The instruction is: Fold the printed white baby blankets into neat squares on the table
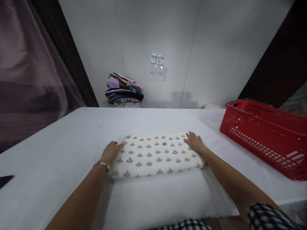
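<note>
Folded cloth [153,155] left of red basket [266,129], beneath right hand [195,143]: palm down, fingers spread. Left hand [111,151] touching basket-far end; grip unclear.

A white cloth [144,156] is patterned with rows of small grey mushroom-like shapes, broken up by a few coloured ones (red, yellow, blue and purple can be made out). It is laid flat in a wide, low rectangle, apparently folded, with its long sides stretched from left to right. It is supported by the white-covered table [62,143], near the middle.
</note>
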{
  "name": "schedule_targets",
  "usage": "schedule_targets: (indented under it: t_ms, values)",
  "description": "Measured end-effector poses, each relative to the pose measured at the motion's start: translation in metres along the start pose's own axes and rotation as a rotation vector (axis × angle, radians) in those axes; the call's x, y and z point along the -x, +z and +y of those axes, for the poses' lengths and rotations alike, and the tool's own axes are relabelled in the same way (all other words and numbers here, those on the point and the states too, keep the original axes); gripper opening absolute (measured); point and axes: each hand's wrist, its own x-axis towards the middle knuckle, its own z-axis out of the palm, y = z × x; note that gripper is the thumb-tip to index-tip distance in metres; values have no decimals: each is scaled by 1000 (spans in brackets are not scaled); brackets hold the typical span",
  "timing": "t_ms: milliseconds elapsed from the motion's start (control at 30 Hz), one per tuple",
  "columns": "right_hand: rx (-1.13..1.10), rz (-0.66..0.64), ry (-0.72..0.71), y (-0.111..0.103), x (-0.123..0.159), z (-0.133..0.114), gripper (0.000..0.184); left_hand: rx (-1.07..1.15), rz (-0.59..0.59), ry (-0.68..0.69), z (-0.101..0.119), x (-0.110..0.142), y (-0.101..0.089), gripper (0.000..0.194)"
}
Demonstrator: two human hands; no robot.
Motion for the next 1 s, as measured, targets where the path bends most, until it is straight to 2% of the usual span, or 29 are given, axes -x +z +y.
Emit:
schedule_targets:
  t_ms: [100, 200, 300, 467, 533, 600, 733, 867, 1000]
  values:
    - [-13, -41, 16, 0, -1, 3, 56, -37, -80, 47, 1, 0, -1, 52]
    - [-27, -27, 16, -4, -1, -11, 57, -42, -106, 35, 3, -1, -3, 53]
    - [-95, -28, -122, -9, 0, -49, 62, -49, -127, 17, 5, -4, -4, 53]
    - [-224, -93, -427, -12, -8, -134, 71, -153, -101, 51, 6, -7, -2, 54]
    - [-225, -103, -470, -7, -15, -157, 72, -191, -90, 53, 6, -5, -2, 54]
    - [-200, -93, -480, 0, -21, -170, 71, -211, -94, 46, 7, -3, -2, 52]
    - [-203, -59, -486, 9, -27, -172, 69, -243, -90, 39, 9, 2, -3, 50]
    - [-353, -118, -430, -1, -33, -159, 65, -236, -66, 27, 10, 6, -1, 51]
    - [-387, -9, -339, -11, -28, -149, 58, -205, -46, 13, 9, 10, 1, 50]
